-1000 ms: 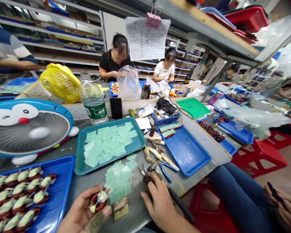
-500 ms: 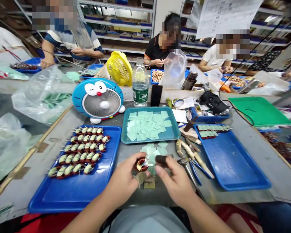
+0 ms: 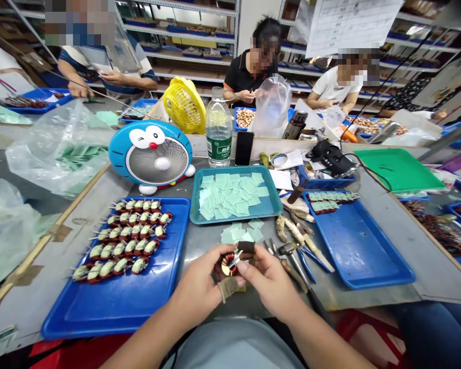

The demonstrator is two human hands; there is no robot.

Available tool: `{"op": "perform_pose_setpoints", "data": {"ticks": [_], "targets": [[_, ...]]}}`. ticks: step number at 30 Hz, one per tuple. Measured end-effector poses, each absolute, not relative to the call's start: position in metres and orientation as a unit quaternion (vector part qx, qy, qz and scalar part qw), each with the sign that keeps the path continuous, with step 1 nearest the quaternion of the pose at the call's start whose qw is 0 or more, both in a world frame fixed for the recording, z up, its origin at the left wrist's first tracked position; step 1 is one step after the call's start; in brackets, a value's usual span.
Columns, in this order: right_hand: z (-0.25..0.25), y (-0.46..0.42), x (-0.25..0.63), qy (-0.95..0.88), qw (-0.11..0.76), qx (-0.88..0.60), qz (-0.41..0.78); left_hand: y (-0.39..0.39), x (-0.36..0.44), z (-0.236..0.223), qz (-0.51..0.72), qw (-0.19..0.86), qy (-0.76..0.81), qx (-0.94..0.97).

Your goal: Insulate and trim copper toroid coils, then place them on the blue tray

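Observation:
Wrapped in tape at the thumb, my left hand [image 3: 202,282] is closed round a copper-wound toroidal coil [image 3: 228,265] with pale material in its middle. My right hand [image 3: 271,282], a dark cover on its index finger, meets the coil from the right. Its thumb and index finger pinch at the coil's wire leads; what lies between the fingertips is partly hidden. Just beyond the hands lie loose pale green sheets [image 3: 236,233], and more fill a teal tray [image 3: 195,209]. To the left, a blue tray [image 3: 130,307] bears rows of similar coils [image 3: 119,248].
Pliers [image 3: 309,266], a hammer [image 3: 288,249] and other tools lie right of my hands. Another blue tray [image 3: 369,251] holds rows of coils at its far end. A blue fan [image 3: 149,154], a water bottle [image 3: 218,130] and a phone [image 3: 244,148] stand behind. Co-workers sit across.
My right hand has moved left to the coil, and its thumb and index finger have closed on the leads. My left hand still holds the coil. The view has shifted slightly.

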State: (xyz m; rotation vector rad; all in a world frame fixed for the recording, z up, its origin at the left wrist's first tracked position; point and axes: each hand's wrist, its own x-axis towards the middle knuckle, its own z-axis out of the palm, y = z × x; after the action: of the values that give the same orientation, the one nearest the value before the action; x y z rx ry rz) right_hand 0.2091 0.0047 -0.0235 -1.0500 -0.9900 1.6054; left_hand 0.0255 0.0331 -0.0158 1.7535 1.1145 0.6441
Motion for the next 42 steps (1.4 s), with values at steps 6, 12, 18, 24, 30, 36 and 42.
{"op": "perform_pose_setpoints", "data": {"ticks": [6,12,18,24,30,36,42], "targets": [[-0.029,0.003,0.206,-0.365,0.466,-0.441,0.675,0.029,0.026,-0.014,0.235,0.484,0.462,0.705],[-0.036,-0.008,0.215,-0.479,0.497,-0.487,0.534,0.026,0.023,-0.019,0.274,0.604,0.440,0.606],[-0.042,-0.017,0.228,-0.763,0.476,-0.430,0.083,0.025,0.018,-0.021,0.320,0.688,0.345,0.552],[-0.044,-0.017,0.229,-0.765,0.480,-0.428,0.030,0.029,0.019,-0.012,0.350,0.449,0.344,0.747],[-0.042,-0.019,0.229,-0.759,0.495,-0.420,0.052,0.035,0.019,-0.007,0.333,0.346,0.331,0.812],[-0.045,-0.024,0.231,-0.758,0.471,-0.431,0.132,0.038,0.016,0.000,0.265,0.378,0.316,0.829],[-0.045,-0.030,0.226,-0.700,0.475,-0.473,0.248,0.036,0.018,-0.013,0.281,0.454,0.355,0.767]]}}
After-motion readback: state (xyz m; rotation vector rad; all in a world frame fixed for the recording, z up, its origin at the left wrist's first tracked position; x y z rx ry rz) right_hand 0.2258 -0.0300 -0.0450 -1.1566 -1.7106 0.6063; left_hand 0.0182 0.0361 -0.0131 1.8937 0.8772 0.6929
